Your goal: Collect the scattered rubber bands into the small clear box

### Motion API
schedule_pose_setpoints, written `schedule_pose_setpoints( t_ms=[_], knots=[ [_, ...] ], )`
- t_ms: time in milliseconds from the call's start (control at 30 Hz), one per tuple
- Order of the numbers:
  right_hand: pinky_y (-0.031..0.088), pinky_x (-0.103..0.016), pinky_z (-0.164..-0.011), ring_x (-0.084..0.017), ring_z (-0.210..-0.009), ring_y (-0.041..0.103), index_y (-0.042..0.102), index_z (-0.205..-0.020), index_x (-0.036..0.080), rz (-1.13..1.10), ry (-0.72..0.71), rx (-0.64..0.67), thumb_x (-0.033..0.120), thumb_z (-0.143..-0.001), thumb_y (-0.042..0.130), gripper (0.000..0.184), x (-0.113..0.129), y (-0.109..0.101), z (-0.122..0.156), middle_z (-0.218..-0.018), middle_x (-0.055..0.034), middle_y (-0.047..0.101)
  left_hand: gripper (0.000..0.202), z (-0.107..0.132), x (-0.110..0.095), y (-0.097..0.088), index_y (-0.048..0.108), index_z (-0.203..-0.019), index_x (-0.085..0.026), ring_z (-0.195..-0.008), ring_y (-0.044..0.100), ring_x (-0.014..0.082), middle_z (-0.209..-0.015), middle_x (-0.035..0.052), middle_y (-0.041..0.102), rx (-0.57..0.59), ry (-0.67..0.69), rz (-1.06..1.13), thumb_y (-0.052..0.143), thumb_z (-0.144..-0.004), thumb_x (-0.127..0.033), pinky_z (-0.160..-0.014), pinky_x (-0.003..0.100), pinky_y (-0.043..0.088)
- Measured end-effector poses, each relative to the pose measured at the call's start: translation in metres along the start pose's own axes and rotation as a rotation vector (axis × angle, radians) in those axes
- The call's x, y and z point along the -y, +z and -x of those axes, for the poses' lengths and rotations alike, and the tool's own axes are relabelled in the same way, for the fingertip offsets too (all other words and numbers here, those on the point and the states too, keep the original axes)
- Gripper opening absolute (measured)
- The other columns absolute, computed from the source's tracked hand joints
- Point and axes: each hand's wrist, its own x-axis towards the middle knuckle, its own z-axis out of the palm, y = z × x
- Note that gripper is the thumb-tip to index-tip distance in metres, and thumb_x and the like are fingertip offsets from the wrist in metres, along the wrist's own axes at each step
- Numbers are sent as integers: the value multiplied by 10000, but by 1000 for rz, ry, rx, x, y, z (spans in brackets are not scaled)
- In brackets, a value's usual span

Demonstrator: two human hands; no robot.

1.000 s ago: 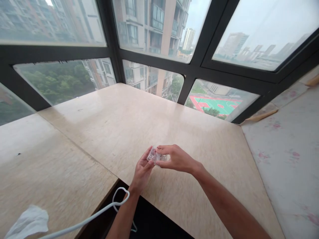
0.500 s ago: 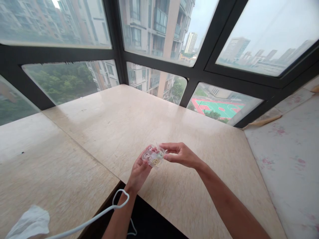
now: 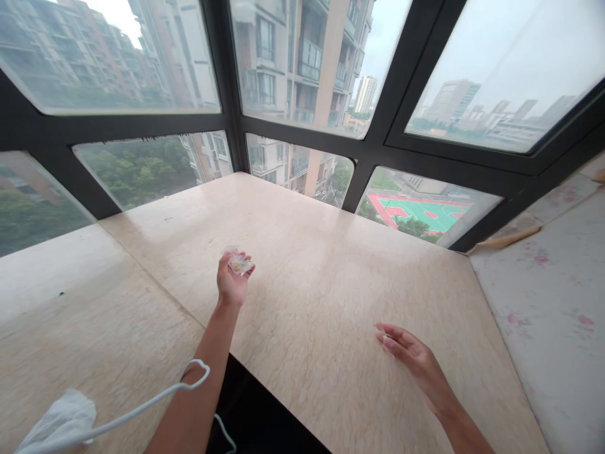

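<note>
My left hand (image 3: 232, 279) is stretched forward over the beige marble sill (image 3: 302, 252), fingers closed round a small clear plastic box (image 3: 238, 263) with coloured rings or clips inside. My right hand (image 3: 410, 356) hovers low over the sill nearer to me on the right, fingers spread and slightly curled, with a tiny pale thing at its fingertips that I cannot make out. The two hands are well apart.
A white cable (image 3: 142, 403) loops across my left forearm at the lower left, beside a crumpled white tissue (image 3: 57, 419). Dark-framed windows (image 3: 373, 148) ring the sill. A floral-patterned pad (image 3: 548, 302) lies to the right.
The hands were together at the small box; now my left hand has carried it forward and left, while my right hand has let go and dropped back to the right.
</note>
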Motion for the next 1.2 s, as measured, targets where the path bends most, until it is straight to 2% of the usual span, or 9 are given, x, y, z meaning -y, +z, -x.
schedule_pose_setpoints(
  t_ms=[100,200,300,400,500,700,833,1000,1200],
  knots=[
    [422,-433,-1010,-292,-1140,577,652,-1118,196,-68,-3,-34,507,-709,715,519,-22,-17,16,-1278,-142,580,577,-35,3,6,591,-1082,-145,-961,596,230,-1052,96,626,-14,163,-611,640,-661,-536,-754,311,476],
    [451,-430,-977,-305,-1122,588,670,-1088,200,-77,-21,-41,529,-688,721,520,-36,-24,26,-1260,-152,592,665,-56,4,12,621,-1089,-139,-1088,552,283,-1155,129,617,173,243,-1194,729,-560,-528,-902,349,427],
    [472,-424,-952,-307,-1121,588,672,-1098,204,-51,-46,-60,570,-697,692,543,-41,-23,32,-1245,-153,601,678,-63,-2,18,628,-1121,-122,-1128,544,293,-1197,151,607,278,246,-1412,720,-593,-537,-962,348,391],
    [465,-431,-959,-307,-1129,581,675,-1093,213,-64,-53,-74,581,-705,679,534,-40,-20,35,-1255,-147,596,704,-61,-11,24,583,-1212,-97,-1106,562,278,-1224,171,589,185,194,-1376,660,-683,-555,-922,343,422],
    [453,-443,-972,-311,-1133,578,672,-1081,213,-97,-50,-89,565,-707,687,514,-35,-17,37,-1262,-147,591,745,-51,-19,29,540,-1267,-109,-1058,585,267,-1192,166,602,134,148,-1271,646,-700,-581,-845,336,463],
    [448,-462,-976,-311,-1119,587,622,-1104,213,-246,-55,-173,516,-721,698,494,-25,-12,48,-1254,-154,591,777,-12,-13,46,448,-1335,-130,-1053,589,254,-1145,153,625,228,118,-966,682,-708,-525,-834,339,473],
    [459,-485,-962,-325,-1139,571,556,-1201,253,-305,-94,-274,510,-723,696,560,-23,-29,60,-1283,-135,568,823,24,10,62,401,-1363,-144,-992,605,245,-1099,153,626,304,22,-673,743,-671,-430,-712,296,494],
    [485,-482,-947,-338,-1198,520,446,-1294,277,-276,-137,-343,493,-737,692,645,-31,-70,79,-1248,-124,558,931,80,52,83,335,-1386,-177,-962,608,225,-1100,138,595,470,-143,-461,805,-584,-216,-769,302,493],
    [476,-484,-956,-345,-1182,531,388,-1362,289,-238,-145,-453,509,-724,691,739,-39,-95,102,-1154,-121,591,757,154,118,98,379,-1278,-204,-992,591,221,-1240,162,475,866,-332,-461,745,-617,-158,-831,359,490]
  ],
)
